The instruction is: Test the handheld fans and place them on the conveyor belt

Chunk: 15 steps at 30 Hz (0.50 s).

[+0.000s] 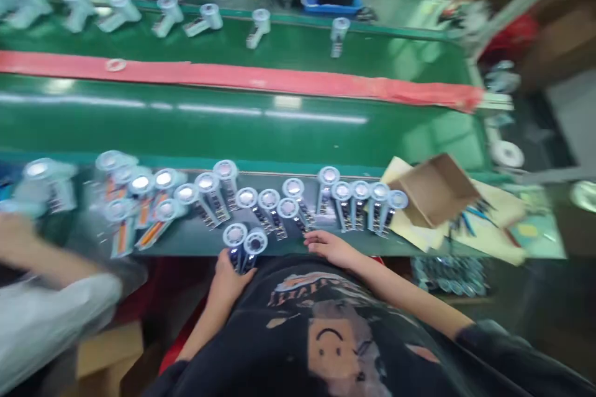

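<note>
My left hand (227,282) is at the front edge of the bench, its fingers closed around two light-blue housings with round heads. One held housing (235,236) leans beside the other held housing (256,242), and dark parts show in their handles. Further right, my right hand (333,249) rests at the bench edge with its fingers loosely stretched out. Its fingertips are close to the handle end of a similar housing (288,208); whether they touch it I cannot tell. Several more such housings (361,191) lie in a row with circuit boards showing in their handles.
An open cardboard box (435,189) sits on yellowish paper (498,242) at the right. Behind the row runs a green conveyor belt (209,130) with a red strip (279,77). A co-worker's blurred arm (41,254) reaches in from the left, near housings with orange parts (149,232).
</note>
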Each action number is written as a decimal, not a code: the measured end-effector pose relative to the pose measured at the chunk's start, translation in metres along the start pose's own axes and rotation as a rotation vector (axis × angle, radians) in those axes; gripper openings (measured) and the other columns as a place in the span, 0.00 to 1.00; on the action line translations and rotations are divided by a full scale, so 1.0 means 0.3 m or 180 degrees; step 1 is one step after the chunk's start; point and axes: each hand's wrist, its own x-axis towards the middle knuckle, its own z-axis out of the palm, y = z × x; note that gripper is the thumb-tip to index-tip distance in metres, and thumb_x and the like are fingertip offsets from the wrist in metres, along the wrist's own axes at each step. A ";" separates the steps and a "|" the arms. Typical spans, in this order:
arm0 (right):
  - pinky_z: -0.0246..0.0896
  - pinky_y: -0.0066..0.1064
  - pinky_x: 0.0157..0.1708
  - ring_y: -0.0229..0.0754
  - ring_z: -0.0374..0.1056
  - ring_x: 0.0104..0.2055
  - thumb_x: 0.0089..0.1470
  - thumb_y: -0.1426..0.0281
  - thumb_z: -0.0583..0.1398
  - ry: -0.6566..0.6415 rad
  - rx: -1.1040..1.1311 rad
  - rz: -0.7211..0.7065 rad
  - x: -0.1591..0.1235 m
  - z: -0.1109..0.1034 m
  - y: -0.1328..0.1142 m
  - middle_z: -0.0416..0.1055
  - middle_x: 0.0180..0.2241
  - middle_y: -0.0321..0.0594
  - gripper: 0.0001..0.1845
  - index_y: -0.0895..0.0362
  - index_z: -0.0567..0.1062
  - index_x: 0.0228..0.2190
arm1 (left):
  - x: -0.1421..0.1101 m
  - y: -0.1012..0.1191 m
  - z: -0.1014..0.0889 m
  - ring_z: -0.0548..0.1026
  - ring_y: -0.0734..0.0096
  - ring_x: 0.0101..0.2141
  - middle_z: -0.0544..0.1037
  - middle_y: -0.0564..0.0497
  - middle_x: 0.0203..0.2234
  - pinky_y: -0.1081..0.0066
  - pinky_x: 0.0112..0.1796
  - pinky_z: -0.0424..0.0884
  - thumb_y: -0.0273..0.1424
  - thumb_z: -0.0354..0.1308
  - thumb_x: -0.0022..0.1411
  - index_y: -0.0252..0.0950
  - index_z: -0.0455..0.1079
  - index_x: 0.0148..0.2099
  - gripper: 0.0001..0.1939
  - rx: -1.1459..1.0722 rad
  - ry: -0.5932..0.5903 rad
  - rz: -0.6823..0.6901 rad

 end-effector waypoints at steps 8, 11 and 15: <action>0.69 0.41 0.50 0.44 0.73 0.41 0.51 0.66 0.60 0.1530 0.0112 -0.0678 -0.068 -0.151 0.086 0.77 0.39 0.41 0.11 0.55 0.77 0.38 | 0.056 0.055 -0.117 0.70 0.35 0.55 0.70 0.30 0.55 0.45 0.52 0.68 0.43 0.50 0.62 0.30 0.59 0.66 0.34 0.2457 0.0402 0.0603; 0.65 0.47 0.54 0.49 0.70 0.46 0.54 0.60 0.58 0.2188 -0.0031 -0.0819 -0.086 -0.231 0.115 0.72 0.47 0.48 0.19 0.56 0.75 0.44 | 0.078 0.071 -0.146 0.68 0.33 0.57 0.71 0.28 0.56 0.45 0.55 0.65 0.41 0.55 0.57 0.26 0.56 0.67 0.40 0.2242 0.0384 0.0457; 0.59 0.53 0.59 0.57 0.66 0.54 0.48 0.58 0.64 0.2447 -0.0221 -0.0843 -0.032 -0.256 0.110 0.67 0.54 0.53 0.35 0.57 0.68 0.56 | 0.060 0.173 -0.207 0.63 0.31 0.62 0.70 0.31 0.59 0.44 0.61 0.59 0.41 0.61 0.47 0.28 0.65 0.61 0.39 0.1798 0.0272 0.0732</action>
